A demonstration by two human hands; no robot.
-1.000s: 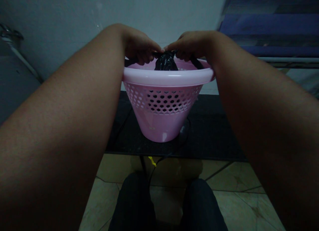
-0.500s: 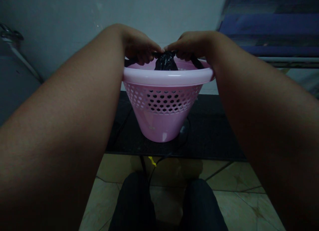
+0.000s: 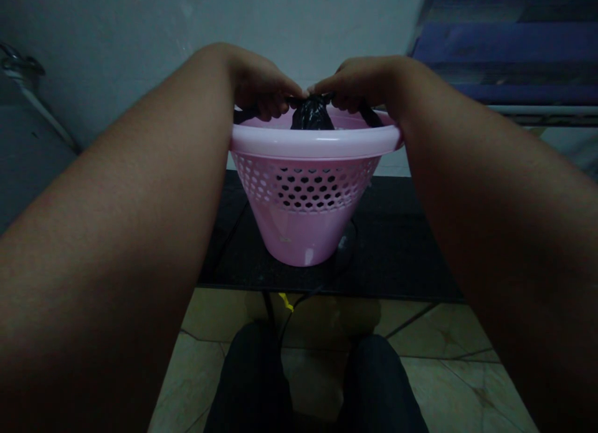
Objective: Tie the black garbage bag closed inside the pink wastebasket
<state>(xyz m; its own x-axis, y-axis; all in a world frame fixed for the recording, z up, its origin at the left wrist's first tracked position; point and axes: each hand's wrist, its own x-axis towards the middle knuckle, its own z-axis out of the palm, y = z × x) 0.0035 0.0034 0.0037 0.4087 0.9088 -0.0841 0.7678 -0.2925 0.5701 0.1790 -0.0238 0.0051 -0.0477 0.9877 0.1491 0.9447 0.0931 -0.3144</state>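
- Black plastic bag [image 3: 311, 114] bunched inside the pink basket [image 3: 303, 233], its gathered top poking above the rim
- Left hand [image 3: 261, 87] and right hand [image 3: 359, 81] each pinching a bag edge, fingertips almost touching
- Basket stands on the dark bench [image 3: 392, 246]

A: Anything readable here?
B: No, nothing I can read.
A: Not even on the pale pink perforated plastic basket [image 3: 303, 233]?
B: Only a small faint mark [image 3: 283, 238] low on its side, too blurred to make out.
A: And the shiny black plastic bag [image 3: 311, 114]?
B: No print shows on it.
A: That small bright yellow scrap [image 3: 285, 302] lower down?
B: Too small to show any letters
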